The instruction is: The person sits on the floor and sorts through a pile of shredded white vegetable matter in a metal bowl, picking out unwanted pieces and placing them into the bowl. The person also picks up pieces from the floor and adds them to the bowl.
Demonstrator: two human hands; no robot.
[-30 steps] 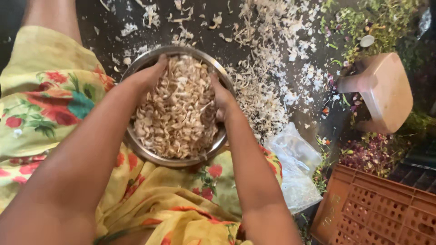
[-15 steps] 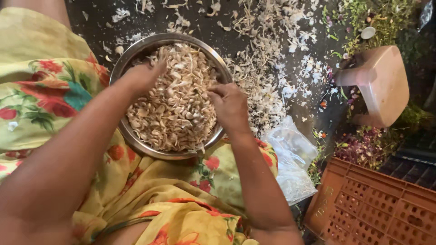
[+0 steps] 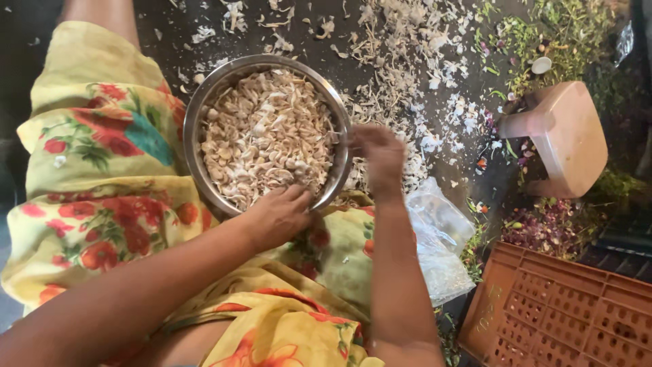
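A round steel bowl (image 3: 193,115) heaped with pale garlic cloves (image 3: 265,136) rests on my lap, on yellow flowered cloth (image 3: 102,204). My left hand (image 3: 278,216) lies on the bowl's near rim, fingers curled over the edge and touching the cloves. My right hand (image 3: 377,155) hovers just outside the right rim, above the floor. Its fingers are bunched together and blurred, so I cannot make out whether anything is pinched between them.
Dry white garlic skins (image 3: 407,61) litter the dark floor beyond and right of the bowl. A clear plastic bag (image 3: 438,231) lies by my right forearm. A small brown stool (image 3: 567,136) stands at right, an orange plastic crate (image 3: 564,312) at bottom right, and green scraps (image 3: 564,27) at top right.
Both hands have left the heap of cloves. The left slid back to the near rim; the right moved out past the right rim. The bowl shows fully now.
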